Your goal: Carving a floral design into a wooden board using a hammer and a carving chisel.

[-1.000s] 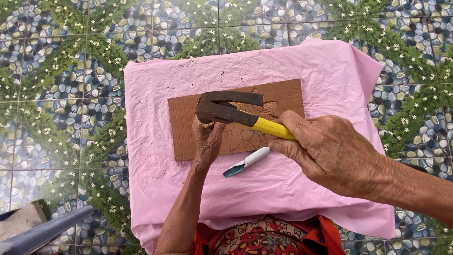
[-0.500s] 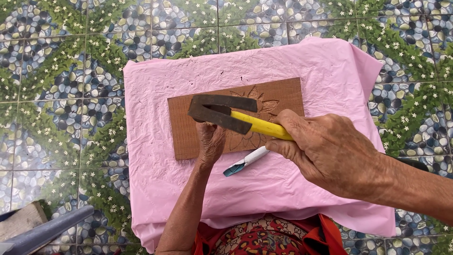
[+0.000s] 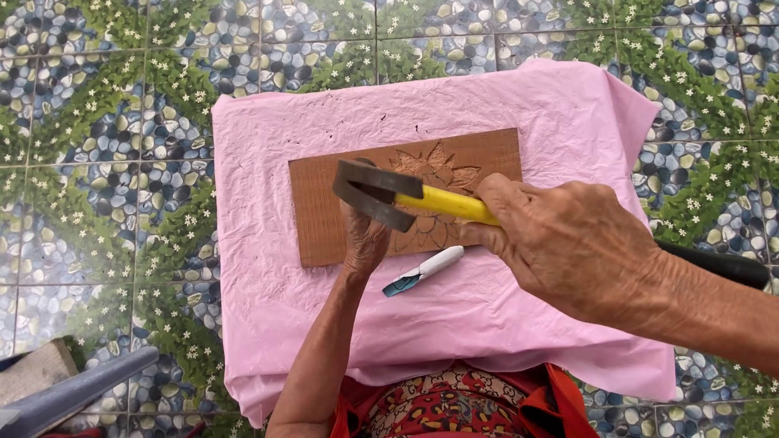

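Note:
A brown wooden board [image 3: 495,150] with a carved flower [image 3: 442,166] lies on a pink cloth [image 3: 268,178]. My left hand [image 3: 363,242] rests on the board, fingers closed around a small upright tool that is mostly hidden. My right hand [image 3: 568,243] grips the yellow handle of a hammer [image 3: 445,204]. The dark hammer head [image 3: 372,191] hangs just above my left hand and covers the top of the tool.
A white pen-like tool with a teal tip [image 3: 426,269] lies on the cloth below the board. The cloth covers a low stand on a pebble-patterned tiled floor [image 3: 105,162]. A grey bar [image 3: 73,393] and a wood block [image 3: 32,371] sit at lower left.
The hammer head has shifted slightly left and tilted over my left hand. Both hands stay in about the same place on the board.

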